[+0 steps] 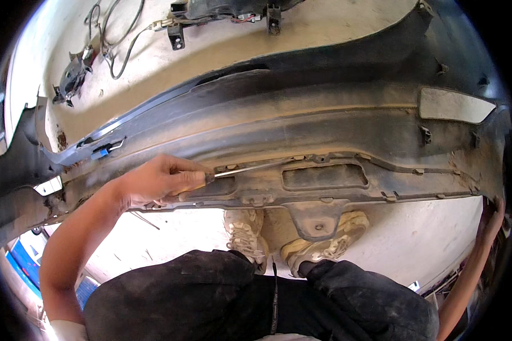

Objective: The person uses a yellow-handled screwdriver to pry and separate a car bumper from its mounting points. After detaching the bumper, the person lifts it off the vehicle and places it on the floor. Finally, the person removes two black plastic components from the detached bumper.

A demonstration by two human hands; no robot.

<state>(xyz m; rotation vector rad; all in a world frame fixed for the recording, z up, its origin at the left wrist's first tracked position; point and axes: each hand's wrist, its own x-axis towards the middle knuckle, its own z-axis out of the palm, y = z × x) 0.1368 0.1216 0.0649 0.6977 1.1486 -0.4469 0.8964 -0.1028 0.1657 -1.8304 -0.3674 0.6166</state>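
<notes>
A large dark plastic bumper cover (324,122), dusty on its inner face, stretches across the view in front of me. My left hand (162,181) is closed around the handle of a screwdriver (250,169). The thin metal shaft points right along the bumper's near ledge, its tip near a small clip slot above a rectangular opening. At the far right, my right hand (492,211) grips the bumper's end; its fingers are partly hidden in shadow. A blue-handled hooked pick (101,152) lies on the bumper, left of and beyond my left hand.
Beyond the bumper, a wiring harness (116,54), a black bracket (74,77) and a dark part with mounting tabs (222,10) lie on the pale floor. My shoes (246,233) stand under the near edge, beside a downward tab (318,224). Blue items (25,267) are at lower left.
</notes>
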